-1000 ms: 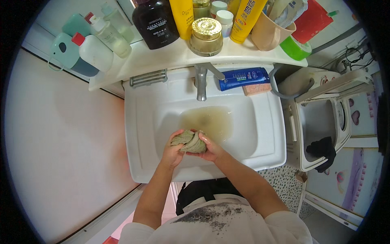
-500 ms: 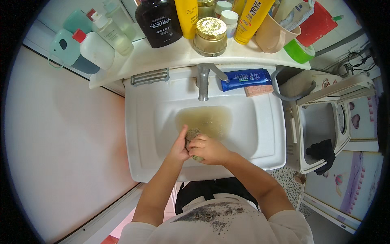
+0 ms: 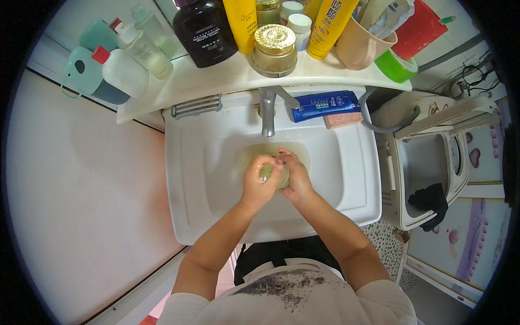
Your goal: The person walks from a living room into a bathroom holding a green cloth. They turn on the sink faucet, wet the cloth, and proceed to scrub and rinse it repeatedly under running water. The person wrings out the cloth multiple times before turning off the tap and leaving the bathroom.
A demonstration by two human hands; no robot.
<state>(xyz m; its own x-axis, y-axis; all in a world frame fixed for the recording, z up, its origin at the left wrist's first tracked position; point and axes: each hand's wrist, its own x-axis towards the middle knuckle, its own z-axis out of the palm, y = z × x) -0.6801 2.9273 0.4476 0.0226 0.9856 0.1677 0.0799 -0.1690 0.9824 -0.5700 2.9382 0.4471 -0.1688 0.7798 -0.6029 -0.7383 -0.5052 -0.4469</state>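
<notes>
Both hands are closed round a wet, rounded greenish-grey object (image 3: 280,177) over the sink basin. My left hand (image 3: 259,181) grips its left side, with the fingers curled over the top. My right hand (image 3: 297,176) wraps its right side. Fingers cover much of the object, so I cannot tell its kind; a pale green part shows between them. Below lies shallow, cloudy yellowish water (image 3: 254,150) in the white sink (image 3: 187,179). The grey metal tap (image 3: 267,114) stands just beyond my hands.
A blue tube (image 3: 325,105) rests on a pink sponge-like block (image 3: 344,120) at the sink's back right. Bottles, a gold-lidded jar (image 3: 274,51) and a beige mug (image 3: 364,46) crowd the shelf behind. An open washing machine (image 3: 425,162) with black cloth (image 3: 430,205) stands right.
Both hands have moved farther forward, toward the tap and over the water, still holding the object. My left hand now curls over it, and the object has turned. The view has shifted slightly.
</notes>
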